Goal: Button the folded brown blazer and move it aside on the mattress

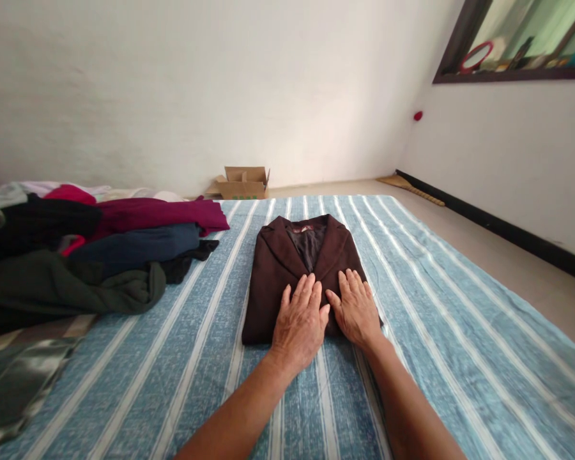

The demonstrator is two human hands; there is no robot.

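Clothes lie heaped at the far left of the bed, soft and rumpled: among them a black piece, a magenta one, a navy one and a dark green fleecy one at the front, with paler cloth behind them. The heap rests on a blue sheet crossed lengthwise by white stripes, its weave faintly mottled and lightly creased on the right side.

One folded jacket sits in the middle of the sheet, well apart from the heap. It is dark brown, matte and woolly, squared into a neat rectangle, with two lapels meeting in a V around a dark lining and a small reddish label at the collar.

Two bare hands rest on the jacket's near end, side by side and close together. The left hand lies flat, palm down, fingers straight and slightly spread, its heel over the jacket's near edge. The right hand is likewise flat and spread, thumb angled toward the left hand and nearly touching it. Neither hand grips anything; both press open on the cloth.

One cardboard box, flaps up, stands on the floor by the white wall beyond the bed. Further right, a dark-framed window is set high in the side wall.
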